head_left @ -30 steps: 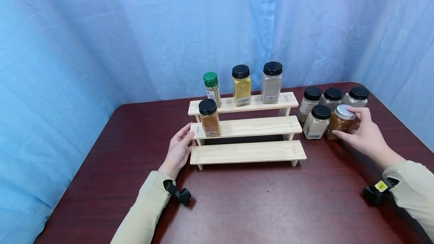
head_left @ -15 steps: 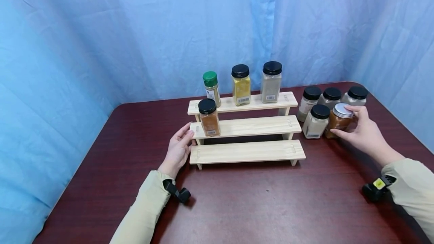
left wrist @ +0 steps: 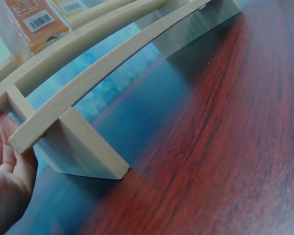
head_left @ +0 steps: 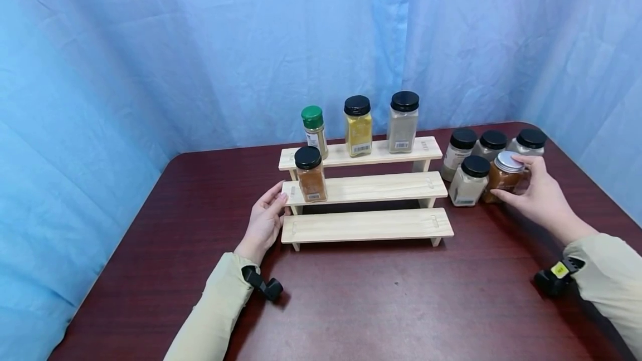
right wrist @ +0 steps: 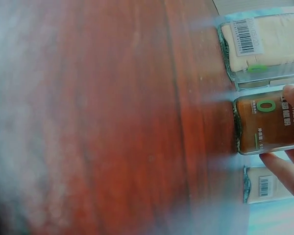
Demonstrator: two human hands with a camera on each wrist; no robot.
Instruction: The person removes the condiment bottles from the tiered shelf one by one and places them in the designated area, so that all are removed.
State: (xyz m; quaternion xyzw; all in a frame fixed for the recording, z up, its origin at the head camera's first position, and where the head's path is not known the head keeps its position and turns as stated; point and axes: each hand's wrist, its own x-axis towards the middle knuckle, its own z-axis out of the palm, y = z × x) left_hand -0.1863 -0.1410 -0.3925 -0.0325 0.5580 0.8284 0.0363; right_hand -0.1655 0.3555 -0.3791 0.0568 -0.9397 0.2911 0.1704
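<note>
My left hand grips the left end of the middle tier of a three-tier wooden display rack, thumb on the board. Over on the right, my right hand holds a spice jar of brown powder with a silver lid, thumb on one side and fingers on the other. In the right wrist view this jar shows printed labelling. A black-lidded jar of pale powder stands just left of it. On the middle tier, near my left hand, is a black-lidded jar of orange-brown powder.
On the top tier stand a green-capped shaker, a yellow-powder jar and a grey-powder jar. More black-lidded jars cluster behind the held one. Blue curtains hang beyond the dark red table.
The silver-lidded jar has risen very slightly in the head view, with my right hand around it. My left hand keeps its place on the rack.
</note>
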